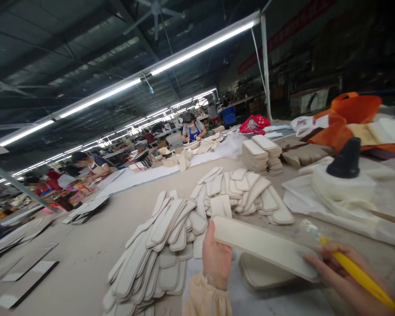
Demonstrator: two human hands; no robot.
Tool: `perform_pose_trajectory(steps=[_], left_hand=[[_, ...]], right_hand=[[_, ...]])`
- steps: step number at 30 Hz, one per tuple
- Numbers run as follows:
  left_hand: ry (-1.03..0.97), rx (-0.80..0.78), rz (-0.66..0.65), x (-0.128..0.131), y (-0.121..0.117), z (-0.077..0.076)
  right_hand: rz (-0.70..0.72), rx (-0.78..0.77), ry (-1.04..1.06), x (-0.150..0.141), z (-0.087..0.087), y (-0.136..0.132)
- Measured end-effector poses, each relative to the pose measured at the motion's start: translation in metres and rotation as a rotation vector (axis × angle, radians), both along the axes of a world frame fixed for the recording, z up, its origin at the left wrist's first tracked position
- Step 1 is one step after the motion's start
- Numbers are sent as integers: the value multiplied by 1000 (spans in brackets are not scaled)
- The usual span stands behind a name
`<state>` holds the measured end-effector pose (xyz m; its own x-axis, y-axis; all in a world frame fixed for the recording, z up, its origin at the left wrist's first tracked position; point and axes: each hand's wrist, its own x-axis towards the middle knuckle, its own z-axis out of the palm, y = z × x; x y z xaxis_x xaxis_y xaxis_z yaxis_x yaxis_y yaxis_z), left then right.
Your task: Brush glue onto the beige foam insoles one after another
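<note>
Cream-coloured sheet material, cut as a long panel with rounded corners (260, 243), is held above the desk (82, 267), between the worker's two hands. From where I stand, the state is as follows.

Left hand (217, 259): grip closed on the panel's left end, thumb uppermost; the forearm carries a pale gathered sleeve (207, 296).

Right hand (342, 267): grip closed around a yellow-handled brush (358, 272), pale bristle end directed up and to the left. Fingers of the same hand also meet the panel's right end; blur hides the exact contact.

Below the panel: a low stack of similar pieces (263, 276), partly covered by it.

Left of the hands: a fanned pile of long cream pieces (151, 250), overlapping one another. Beyond the hands: a second spread of pieces (246, 188), with two neat stacks (256, 153) behind it.

Right side: a white tub (342, 177) bearing a black cone-shaped part (345, 158), resting on crumpled sheeting (303, 199); a wooden stick (386, 216) lies beside the tub. Orange material (355, 109) lies farther back.

Across the room, a co-worker in a blue apron (192, 131) bends over another work surface.
</note>
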<state>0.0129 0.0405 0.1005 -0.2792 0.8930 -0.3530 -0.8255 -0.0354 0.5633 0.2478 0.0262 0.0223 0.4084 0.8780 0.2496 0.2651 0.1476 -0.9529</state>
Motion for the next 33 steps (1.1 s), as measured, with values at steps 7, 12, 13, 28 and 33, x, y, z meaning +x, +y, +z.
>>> perform_pose_trajectory(steps=[7, 12, 13, 28, 33], left_hand=[[148, -39, 7, -9, 5, -11], [176, -80, 11, -14, 7, -19], [181, -84, 4, -14, 7, -20], [224, -87, -198, -8, -19, -43], [198, -106, -182, -4, -29, -52]], right_hand=[[94, -34, 63, 5, -8, 1], [134, 1, 142, 3, 3, -2], [149, 19, 173, 2, 6, -2], [198, 76, 362, 18, 17, 5], [213, 83, 370, 23, 17, 6]])
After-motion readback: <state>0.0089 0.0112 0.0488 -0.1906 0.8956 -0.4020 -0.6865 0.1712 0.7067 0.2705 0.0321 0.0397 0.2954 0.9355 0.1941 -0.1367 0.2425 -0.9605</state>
